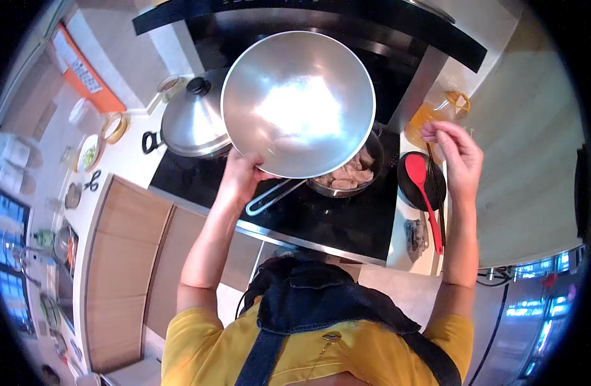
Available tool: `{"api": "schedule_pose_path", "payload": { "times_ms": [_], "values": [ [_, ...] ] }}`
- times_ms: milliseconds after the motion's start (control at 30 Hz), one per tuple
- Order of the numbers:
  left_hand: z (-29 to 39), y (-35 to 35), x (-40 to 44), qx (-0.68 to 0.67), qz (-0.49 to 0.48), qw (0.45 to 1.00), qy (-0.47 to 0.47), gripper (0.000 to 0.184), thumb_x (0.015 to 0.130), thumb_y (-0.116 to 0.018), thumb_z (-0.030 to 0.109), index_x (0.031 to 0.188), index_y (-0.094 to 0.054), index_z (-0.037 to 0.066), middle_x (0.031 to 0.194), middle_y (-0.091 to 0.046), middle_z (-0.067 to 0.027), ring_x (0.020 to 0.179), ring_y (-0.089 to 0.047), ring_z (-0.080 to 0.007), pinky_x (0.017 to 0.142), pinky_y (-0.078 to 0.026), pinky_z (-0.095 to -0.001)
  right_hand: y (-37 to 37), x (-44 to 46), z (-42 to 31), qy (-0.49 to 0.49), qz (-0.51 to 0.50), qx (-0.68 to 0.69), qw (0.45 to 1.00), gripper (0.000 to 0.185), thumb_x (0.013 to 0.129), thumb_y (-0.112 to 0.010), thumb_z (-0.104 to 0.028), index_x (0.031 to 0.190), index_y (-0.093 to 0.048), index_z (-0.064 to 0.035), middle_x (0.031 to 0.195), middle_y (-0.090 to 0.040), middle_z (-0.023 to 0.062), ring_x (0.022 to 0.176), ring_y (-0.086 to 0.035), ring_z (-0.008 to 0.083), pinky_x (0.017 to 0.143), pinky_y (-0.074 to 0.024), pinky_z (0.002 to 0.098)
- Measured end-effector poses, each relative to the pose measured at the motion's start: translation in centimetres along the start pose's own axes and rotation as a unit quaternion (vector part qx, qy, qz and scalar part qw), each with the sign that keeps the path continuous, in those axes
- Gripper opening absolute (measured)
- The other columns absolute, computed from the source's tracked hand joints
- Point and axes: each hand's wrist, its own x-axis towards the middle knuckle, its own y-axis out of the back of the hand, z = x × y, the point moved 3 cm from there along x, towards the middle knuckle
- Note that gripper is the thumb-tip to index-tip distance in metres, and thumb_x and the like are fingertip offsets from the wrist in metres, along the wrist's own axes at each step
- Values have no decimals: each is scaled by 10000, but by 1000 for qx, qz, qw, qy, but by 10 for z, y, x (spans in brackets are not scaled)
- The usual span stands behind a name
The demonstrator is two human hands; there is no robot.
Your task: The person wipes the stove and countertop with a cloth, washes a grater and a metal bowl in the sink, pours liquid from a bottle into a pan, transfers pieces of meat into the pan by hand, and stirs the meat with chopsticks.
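My left hand [243, 177] grips the lower left rim of a large metal bowl [263, 96], with its shiny inside toward the camera. The bowl hangs over the stove and partly covers a pan [339, 192] with pieces of meat [350, 175] in it. The pan's pale blue handle [268, 198] points to the lower left. My right hand [454, 147] is raised at the right, its fingers bent with thumb and fingertips close together; whatever lies between them is too small to make out. Below it, a red spatula [416, 170] and dark chopsticks [442, 215] rest across a black dish [408, 193].
A lidded metal pot [189, 125] stands on the left of the black cooktop [282, 225]. Yellow-orange containers [419, 122] stand behind my right hand. On the left counter are scissors [92, 181], a bowl of green pieces [89, 153] and an orange board [93, 83].
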Motion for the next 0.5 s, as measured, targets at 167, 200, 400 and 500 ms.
{"api": "schedule_pose_path", "payload": {
  "times_ms": [167,200,400,500],
  "values": [
    [-35,-24,-63,-9,38,999,20,454,732,-384,-36,1171,-314,-131,1041,-505,-236,846,-609,-283,646,-575,-337,-28,-22,-35,88,3,189,978,182,872,-453,-1,1005,-560,62,909,-617,174,817,-613,220,744,-503,329],
    [-45,-25,-76,-35,53,998,9,461,727,-398,-36,1172,-315,-123,1034,-514,-225,837,-612,-270,642,-572,-326,-39,-29,-38,70,-42,160,984,179,867,-451,3,991,-567,59,903,-618,162,820,-610,219,752,-493,323],
    [-85,-8,-145,-38,142,988,46,428,732,-429,2,1159,-398,-4,963,-556,-104,753,-590,-189,545,-521,-273,-149,-91,-15,-21,-386,-23,922,174,797,-528,-35,942,-607,18,869,-631,150,797,-616,226,732,-480,294],
    [-89,0,-179,-59,199,978,25,401,726,-433,5,1127,-424,12,926,-563,-93,741,-581,-175,553,-513,-267,-197,-132,-18,64,-462,-58,883,249,772,-515,-38,1012,-571,-10,944,-588,216,870,-578,355,776,-468,367]
  ]
}}
